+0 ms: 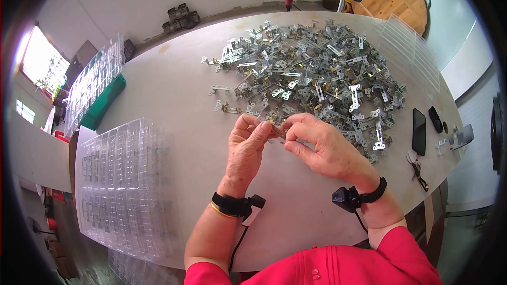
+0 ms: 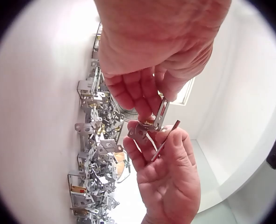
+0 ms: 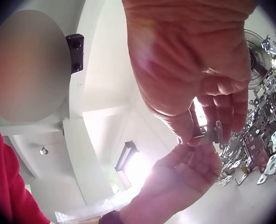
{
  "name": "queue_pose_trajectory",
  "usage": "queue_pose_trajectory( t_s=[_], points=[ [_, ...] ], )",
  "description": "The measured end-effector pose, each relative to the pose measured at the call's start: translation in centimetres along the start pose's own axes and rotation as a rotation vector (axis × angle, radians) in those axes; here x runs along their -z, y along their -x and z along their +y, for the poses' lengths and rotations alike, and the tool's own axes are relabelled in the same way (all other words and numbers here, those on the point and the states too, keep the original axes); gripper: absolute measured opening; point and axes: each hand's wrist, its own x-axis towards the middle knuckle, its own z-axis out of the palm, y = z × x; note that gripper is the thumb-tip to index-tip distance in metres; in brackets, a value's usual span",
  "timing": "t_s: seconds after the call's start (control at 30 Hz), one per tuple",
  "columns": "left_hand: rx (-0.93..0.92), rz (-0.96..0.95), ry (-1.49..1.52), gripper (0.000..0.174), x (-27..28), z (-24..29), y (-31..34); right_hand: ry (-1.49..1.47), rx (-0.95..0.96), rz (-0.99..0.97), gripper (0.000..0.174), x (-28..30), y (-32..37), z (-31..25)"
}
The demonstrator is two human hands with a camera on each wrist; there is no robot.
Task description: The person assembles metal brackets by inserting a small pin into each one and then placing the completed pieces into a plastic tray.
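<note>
In front of the chest, both hands meet over the table at the near edge of a heap of metal brackets [image 1: 317, 74]. My left hand [image 1: 245, 145] pinches a small slotted metal bracket [image 2: 162, 113] between thumb and fingers. The fingertips of my right hand [image 1: 322, 145] come right up to it from the other side. Under the right thumb lies a thin metal piece [image 2: 165, 142], slanting across the fingers. A holed plate [image 3: 218, 131] shows between the right fingers in the right wrist view. Fingers hide part of the metal pieces.
Clear plastic compartment trays [image 1: 116, 179] are stacked at the left, with more on a green crate [image 1: 105, 100] behind. Another clear tray [image 1: 409, 55] lies at the far right. A phone [image 1: 419, 132] and pliers-like cutters [image 1: 417, 171] rest near the right edge.
</note>
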Motion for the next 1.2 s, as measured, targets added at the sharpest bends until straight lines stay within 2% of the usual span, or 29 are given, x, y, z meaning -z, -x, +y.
queue_pose_trajectory(
  t_s=[0.13,0.23,0.43,0.63,0.7,0.83,0.9,0.93,1.0,1.03,1.07,1.1,1.2],
  points=[
    [0.027,-0.041,0.067,0.001,-0.3,0.4,0.0,-0.040,0.000,0.010,0.010,0.1,-0.1,-0.2],
    [0.055,-0.052,0.113,0.005,-0.6,0.7,0.0,-0.057,0.012,0.039,0.010,0.3,-0.2,-0.3],
    [0.048,0.008,0.005,0.009,-0.4,0.5,0.1,-0.075,-0.043,0.028,0.007,0.9,-0.4,-0.6],
    [0.102,-0.016,-0.069,0.013,0.2,0.6,0.2,-0.153,0.020,0.048,0.010,1.9,-0.3,-0.4],
    [0.036,0.036,-0.137,0.017,1.0,0.1,0.1,-0.196,-0.101,-0.042,0.009,3.0,-0.2,-0.7],
    [-0.051,0.173,-0.320,0.026,-0.2,0.5,0.1,-0.147,-0.113,-0.118,0.009,3.9,0.1,-0.6],
    [-0.224,0.025,-0.545,0.037,-1.5,1.1,0.3,-0.150,-0.060,-0.154,0.009,3.9,0.2,-0.3],
    [-0.222,0.026,-0.545,0.037,-1.8,1.4,0.3,-0.151,-0.062,-0.154,0.009,3.9,0.3,-0.2],
    [-0.295,-0.198,-0.936,0.042,-2.0,2.1,0.4,-0.119,-0.001,-0.166,0.010,3.9,0.2,-0.1],
    [-0.349,-0.245,-0.982,0.037,-2.5,2.3,0.3,-0.119,-0.001,-0.167,0.010,4.1,0.2,-0.3],
    [-0.349,-0.243,-0.982,0.037,-2.5,2.1,0.3,-0.125,-0.093,-0.196,0.011,4.3,0.1,-0.6],
    [-0.300,-0.271,-0.964,0.034,-2.5,2.0,0.4,-0.131,-0.186,-0.225,0.012,4.5,0.1,-0.8],
    [-0.224,-0.290,-0.942,0.026,-2.8,2.0,0.6,-0.192,-0.251,-0.213,0.012,4.8,0.0,-0.7]
  ],
)
